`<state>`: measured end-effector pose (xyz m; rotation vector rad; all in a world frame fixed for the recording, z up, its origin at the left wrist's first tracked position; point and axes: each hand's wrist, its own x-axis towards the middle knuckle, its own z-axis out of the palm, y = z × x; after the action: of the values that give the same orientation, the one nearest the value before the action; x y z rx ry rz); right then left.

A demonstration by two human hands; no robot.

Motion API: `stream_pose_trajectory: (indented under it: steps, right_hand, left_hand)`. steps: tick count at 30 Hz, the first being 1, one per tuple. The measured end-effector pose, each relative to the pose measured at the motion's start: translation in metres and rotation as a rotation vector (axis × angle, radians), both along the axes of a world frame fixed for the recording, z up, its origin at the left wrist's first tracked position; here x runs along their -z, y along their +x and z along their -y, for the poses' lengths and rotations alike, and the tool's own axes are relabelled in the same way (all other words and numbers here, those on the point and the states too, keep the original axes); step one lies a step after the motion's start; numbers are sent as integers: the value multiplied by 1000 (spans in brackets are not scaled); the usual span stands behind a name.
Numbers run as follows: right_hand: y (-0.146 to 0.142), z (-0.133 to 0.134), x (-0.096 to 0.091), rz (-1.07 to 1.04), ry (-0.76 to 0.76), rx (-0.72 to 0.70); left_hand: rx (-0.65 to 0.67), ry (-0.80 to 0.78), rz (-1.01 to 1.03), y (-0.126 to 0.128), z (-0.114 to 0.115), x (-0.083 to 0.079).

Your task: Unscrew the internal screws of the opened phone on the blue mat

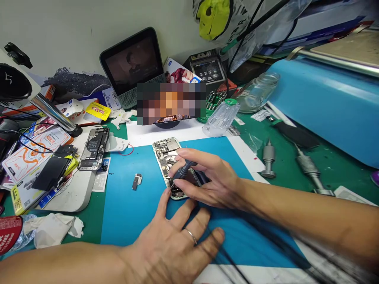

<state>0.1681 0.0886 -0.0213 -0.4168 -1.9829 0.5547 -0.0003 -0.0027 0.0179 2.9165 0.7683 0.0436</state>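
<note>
An opened phone point(164, 148) with its inner parts bare lies tilted on the blue mat point(124, 221). My right hand point(211, 177) reaches over it from the right, thumb and fingers pinching a short dark grey screwdriver point(184, 170). The screwdriver points down toward the phone's lower left part; its tip is hard to make out. Nearer to me, my left hand point(180, 240) lies palm down with its fingers spread, a ring on one of them. Its index fingertip touches the phone's lower left corner. My right hand hides much of the phone's right side. A small loose phone part point(137, 181) rests on the mat to the left.
Another opened phone point(94, 149) sits on a white stand base point(79, 197) at left, beside boxes and parts. Behind stand a smart display point(133, 59), a partly blurred screen point(171, 102) and a clear plastic cup point(222, 116). Metal-handled tools point(268, 157) are at right. Dark cables cross the front.
</note>
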Motion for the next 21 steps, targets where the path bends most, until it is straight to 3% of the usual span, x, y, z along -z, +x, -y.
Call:
stream_pose_trajectory:
  steps: [21]
  right_hand:
    - [-3, -5, -11, 120, 214, -45]
  left_hand:
    - [25, 12, -8, 0, -2, 0]
